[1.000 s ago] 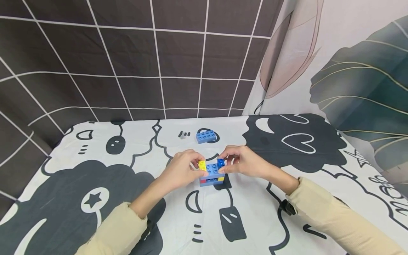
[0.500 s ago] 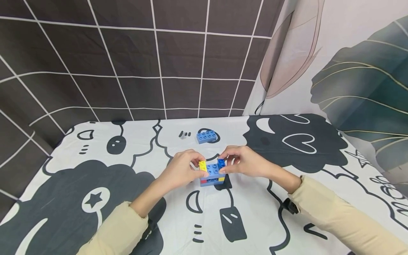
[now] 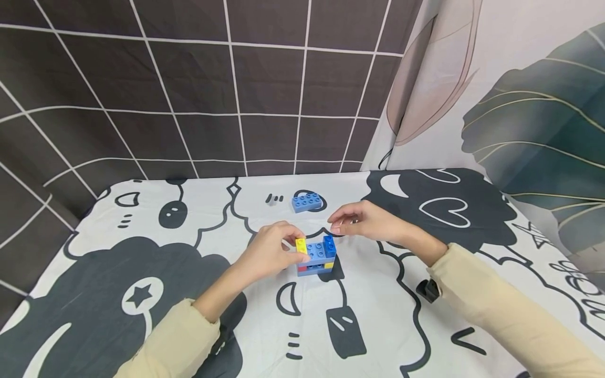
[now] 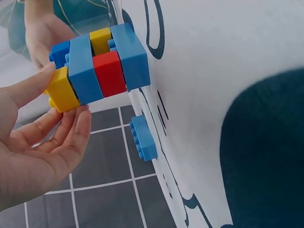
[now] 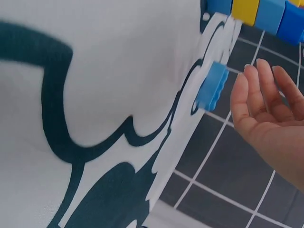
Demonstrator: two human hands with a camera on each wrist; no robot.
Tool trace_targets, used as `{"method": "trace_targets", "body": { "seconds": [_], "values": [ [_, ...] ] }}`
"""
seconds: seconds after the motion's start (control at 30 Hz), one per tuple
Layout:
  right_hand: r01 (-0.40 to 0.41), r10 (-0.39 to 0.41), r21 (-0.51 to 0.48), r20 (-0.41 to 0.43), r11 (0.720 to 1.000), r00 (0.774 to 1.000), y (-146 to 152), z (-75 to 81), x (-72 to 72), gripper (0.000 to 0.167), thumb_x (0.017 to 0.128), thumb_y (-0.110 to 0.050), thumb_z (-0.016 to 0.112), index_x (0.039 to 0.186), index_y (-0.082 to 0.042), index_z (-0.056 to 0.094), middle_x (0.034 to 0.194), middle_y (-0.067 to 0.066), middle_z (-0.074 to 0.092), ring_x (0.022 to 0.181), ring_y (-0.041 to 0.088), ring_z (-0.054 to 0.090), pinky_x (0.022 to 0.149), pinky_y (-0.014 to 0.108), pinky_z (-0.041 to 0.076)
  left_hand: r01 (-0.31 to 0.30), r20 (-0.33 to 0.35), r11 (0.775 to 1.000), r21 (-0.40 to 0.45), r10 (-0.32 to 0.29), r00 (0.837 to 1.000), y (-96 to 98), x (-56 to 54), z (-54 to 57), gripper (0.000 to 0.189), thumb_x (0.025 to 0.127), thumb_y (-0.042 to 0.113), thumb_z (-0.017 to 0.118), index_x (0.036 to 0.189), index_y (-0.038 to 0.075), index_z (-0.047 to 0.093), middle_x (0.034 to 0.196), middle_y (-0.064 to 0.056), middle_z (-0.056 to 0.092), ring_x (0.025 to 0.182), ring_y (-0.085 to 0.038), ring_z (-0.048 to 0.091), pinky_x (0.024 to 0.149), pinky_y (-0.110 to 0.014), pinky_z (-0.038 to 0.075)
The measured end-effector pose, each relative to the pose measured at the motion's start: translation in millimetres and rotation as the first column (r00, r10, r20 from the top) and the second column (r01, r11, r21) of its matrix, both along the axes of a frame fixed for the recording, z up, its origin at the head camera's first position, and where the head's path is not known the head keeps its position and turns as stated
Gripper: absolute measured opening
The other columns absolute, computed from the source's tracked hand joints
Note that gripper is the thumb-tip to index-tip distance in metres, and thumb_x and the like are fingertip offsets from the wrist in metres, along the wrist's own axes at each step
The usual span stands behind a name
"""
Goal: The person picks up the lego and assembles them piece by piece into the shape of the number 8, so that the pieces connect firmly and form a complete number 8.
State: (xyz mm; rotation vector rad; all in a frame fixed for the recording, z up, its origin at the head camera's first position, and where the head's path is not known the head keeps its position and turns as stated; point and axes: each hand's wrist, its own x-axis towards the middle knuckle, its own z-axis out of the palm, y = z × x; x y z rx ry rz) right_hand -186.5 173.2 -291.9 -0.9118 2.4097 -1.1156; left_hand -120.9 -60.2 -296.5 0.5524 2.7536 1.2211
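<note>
A layered stack of toy building bricks stands on the patterned cloth in the head view. Its bottom is a light blue brick (image 4: 132, 59), with a red brick (image 4: 109, 75) and a yellow one (image 4: 100, 42) above. Another light blue brick (image 4: 85, 71) covers those. On top sit a small yellow brick (image 4: 62, 90) at the left and a dark blue brick (image 3: 329, 245) at the right. My left hand (image 3: 274, 247) pinches the top yellow brick between thumb and fingers. Just behind and right of the stack, my right hand (image 3: 371, 221) hovers, fingers loosely bent, holding nothing.
A loose light blue brick (image 3: 306, 202) lies on the cloth (image 3: 387, 325) behind the stack. A dark wall covering with white grid lines (image 3: 264, 79) rises behind the cloth's far edge. A leaf-patterned curtain (image 3: 548, 131) hangs at the right.
My right hand has let go of the dark blue brick and moved up and away from the stack. The left hand stays on the yellow brick.
</note>
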Motion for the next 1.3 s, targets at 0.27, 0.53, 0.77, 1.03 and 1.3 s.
{"method": "trace_targets", "body": {
  "seconds": [0.27,0.53,0.77,1.03,1.3],
  "values": [
    [0.063,-0.064,0.082,0.01,0.995,0.998,-0.1,-10.8,-17.5,0.034,0.086,-0.015,0.063,0.115,0.003,0.058,0.102,0.009,0.063,0.087,0.02,0.058,0.069,0.03,0.05,0.005,0.014,1.0,0.014,-0.005,1.0,-0.4,1.3,0.3,0.032,0.071,0.01,0.078,0.099,0.002,0.066,0.088,-0.001,0.059,0.086,-0.017,0.057,0.074,-0.029,0.051],
    [0.123,-0.133,0.119,0.078,0.985,0.988,-6.1,-22.7,-33.1,0.039,0.087,-0.018,0.062,0.12,0.001,0.054,0.109,0.011,0.059,0.083,0.02,0.054,0.068,0.029,0.049,0.009,0.01,1.0,0.006,-0.009,1.0,-0.7,0.7,0.3,0.032,0.071,0.01,0.078,0.1,0.002,0.066,0.09,-0.002,0.06,0.086,-0.017,0.057,0.075,-0.03,0.051],
    [0.182,-0.192,0.121,0.073,0.976,0.979,-15.6,-28.5,-46.6,0.041,0.085,-0.017,0.063,0.123,-0.003,0.054,0.116,0.014,0.055,0.082,0.022,0.05,0.061,0.027,0.044,0.005,0.017,1.0,-0.002,-0.005,1.0,-1.0,0.3,0.2,0.032,0.071,0.011,0.078,0.1,0.003,0.066,0.091,-0.003,0.06,0.086,-0.017,0.058,0.075,-0.029,0.051],
    [0.224,-0.223,0.153,-0.021,0.962,0.974,-26.3,-30.5,-58.1,0.042,0.084,-0.013,0.064,0.124,-0.004,0.054,0.116,0.018,0.055,0.092,0.027,0.053,0.074,0.032,0.043,0.008,0.023,1.0,-0.004,-0.008,1.0,-0.9,0.6,0.5,0.033,0.072,0.011,0.078,0.101,0.003,0.065,0.092,-0.003,0.06,0.086,-0.018,0.058,0.075,-0.029,0.051],
    [0.215,-0.207,0.199,-0.056,0.956,0.977,-31.7,-30.0,-62.7,0.044,0.084,-0.015,0.064,0.125,-0.005,0.054,0.113,0.016,0.055,0.075,0.02,0.047,0.061,0.026,0.037,0.018,0.016,1.0,-0.002,-0.018,1.0,-1.8,0.2,-0.1,0.032,0.072,0.011,0.077,0.101,0.002,0.065,0.092,-0.003,0.06,0.087,-0.018,0.058,0.076,-0.032,0.051]
  ]
}}
